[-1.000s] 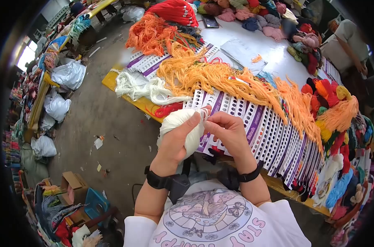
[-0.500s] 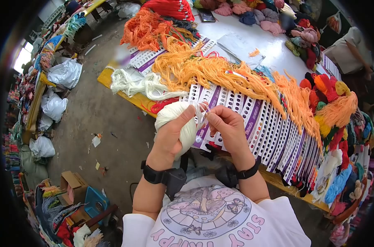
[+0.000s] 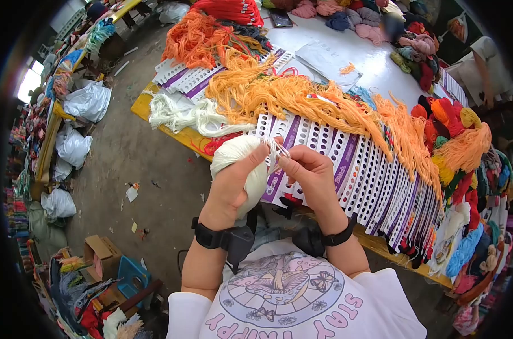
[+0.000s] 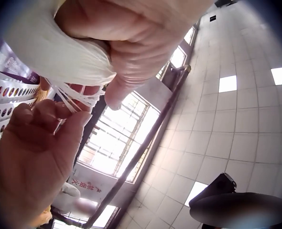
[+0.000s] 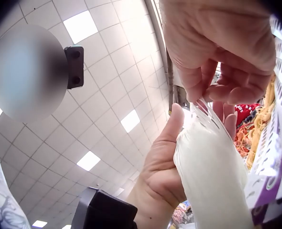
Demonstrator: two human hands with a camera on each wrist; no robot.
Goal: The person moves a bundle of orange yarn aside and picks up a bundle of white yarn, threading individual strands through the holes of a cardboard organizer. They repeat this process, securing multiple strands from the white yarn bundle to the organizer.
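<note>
A thick bundle of cream-white thread (image 3: 234,157) is gripped by my left hand (image 3: 231,183), its thumb lying along the side near the top. At the bundle's upper end my right hand (image 3: 312,175) pinches a few loose strands (image 4: 73,98) between thumb and forefinger. In the right wrist view the strands run taut from those fingertips into the bundle (image 5: 210,167), while the left hand (image 5: 162,174) wraps round it from below. Just beyond both hands lie overlapping punched thread cards (image 3: 324,144) with purple bands.
Orange thread (image 3: 301,104) is heaped across the cards. A loose white skein (image 3: 180,116) and some red thread (image 3: 219,144) lie at the table's yellow edge (image 3: 143,104). Coloured yarn piles (image 3: 454,135) crowd the right side. White bags (image 3: 89,101) stand left, across the floor.
The loose strands at the bundle's end have spread between the hands, with the right hand pinching them. Both hands and the bundle have shifted slightly left in the head view.
</note>
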